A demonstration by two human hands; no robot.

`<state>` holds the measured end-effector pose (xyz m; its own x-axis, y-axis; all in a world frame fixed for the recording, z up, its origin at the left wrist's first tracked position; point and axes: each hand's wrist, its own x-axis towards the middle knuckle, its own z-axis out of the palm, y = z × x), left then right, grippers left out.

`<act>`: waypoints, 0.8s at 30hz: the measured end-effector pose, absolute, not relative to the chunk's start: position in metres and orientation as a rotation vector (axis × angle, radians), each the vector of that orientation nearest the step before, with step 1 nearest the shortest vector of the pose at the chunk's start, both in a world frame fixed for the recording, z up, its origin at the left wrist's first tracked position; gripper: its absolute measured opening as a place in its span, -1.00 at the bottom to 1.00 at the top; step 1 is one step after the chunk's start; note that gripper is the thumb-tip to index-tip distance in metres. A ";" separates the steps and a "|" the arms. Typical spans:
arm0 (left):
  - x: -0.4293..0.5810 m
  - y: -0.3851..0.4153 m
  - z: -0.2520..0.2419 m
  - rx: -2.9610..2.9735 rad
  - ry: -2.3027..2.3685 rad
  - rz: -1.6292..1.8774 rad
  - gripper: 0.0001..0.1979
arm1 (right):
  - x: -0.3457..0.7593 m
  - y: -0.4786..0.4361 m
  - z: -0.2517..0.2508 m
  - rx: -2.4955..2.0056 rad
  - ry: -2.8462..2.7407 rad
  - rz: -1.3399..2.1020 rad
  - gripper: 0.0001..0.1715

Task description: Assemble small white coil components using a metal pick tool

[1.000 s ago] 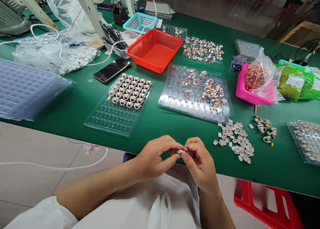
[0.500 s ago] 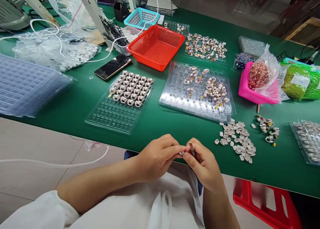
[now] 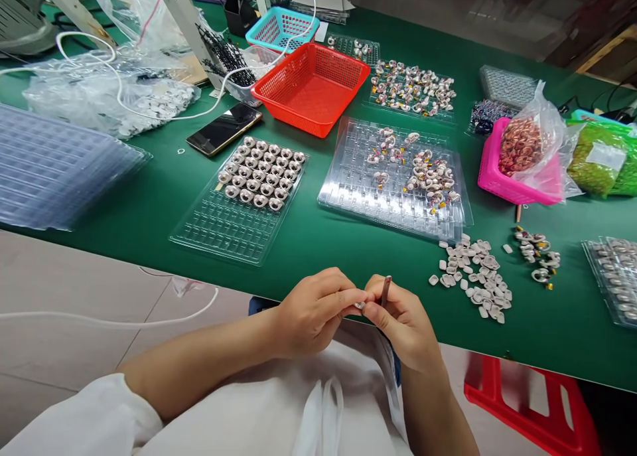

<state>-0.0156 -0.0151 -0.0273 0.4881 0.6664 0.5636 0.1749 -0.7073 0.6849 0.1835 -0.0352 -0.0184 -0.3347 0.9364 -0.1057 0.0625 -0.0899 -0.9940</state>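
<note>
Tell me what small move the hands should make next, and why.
Probably the left hand should carry the white part to a free pocket of the tray: both hands pinch it at the table edge, and the stick in the right hand points up.

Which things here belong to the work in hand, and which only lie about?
In use: left hand pinching small white piece; right hand holding thin brown stick.
Lying about: black smartphone; red plastic mesh basket; turquoise basket; stack of clear plastic trays.
</note>
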 end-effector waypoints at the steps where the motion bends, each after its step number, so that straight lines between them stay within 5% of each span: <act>1: -0.016 -0.015 -0.027 2.178 0.692 1.172 -0.58 | 0.183 -0.035 -0.019 -1.131 -1.444 1.520 -0.62; 14: -0.030 -0.010 -0.030 2.058 1.017 1.044 -0.81 | 0.172 -0.027 -0.037 -1.357 -1.497 1.327 -0.67; 24: -0.161 0.042 -0.019 1.589 2.048 1.017 -0.76 | 0.196 -0.026 -0.042 -1.690 -1.376 1.061 -0.49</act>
<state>-0.1612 0.0418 -0.0187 -0.3064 0.9405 0.1467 0.6852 0.1110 0.7198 0.1959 -0.0260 -0.0416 0.0992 0.9818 -0.1623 0.4061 -0.1888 -0.8941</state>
